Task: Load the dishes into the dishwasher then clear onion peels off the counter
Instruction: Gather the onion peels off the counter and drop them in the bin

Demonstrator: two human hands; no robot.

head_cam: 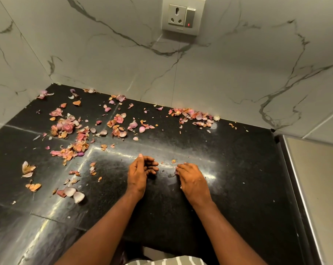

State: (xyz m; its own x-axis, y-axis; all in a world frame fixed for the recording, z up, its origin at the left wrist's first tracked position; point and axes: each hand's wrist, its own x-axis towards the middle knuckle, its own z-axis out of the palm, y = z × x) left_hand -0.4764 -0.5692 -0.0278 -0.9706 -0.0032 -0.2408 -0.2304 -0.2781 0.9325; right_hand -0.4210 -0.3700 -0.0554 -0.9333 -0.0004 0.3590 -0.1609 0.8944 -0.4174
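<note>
While no dishes or dishwasher are shown, the peel-clearing stage is judged barely begun: onion peels [81, 134] are scattered over the black counter [238, 169]. The left hand [140, 174] is loosely cupped; the right hand [192, 178] is seen pinching a small peel.

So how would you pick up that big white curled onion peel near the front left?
Pinch the raised curled edge of the white onion peel, coming from above and from its right, where the black counter is bare. It lies cupped, so that edge probably lifts off the surface, giving the fingers something to catch.
</note>
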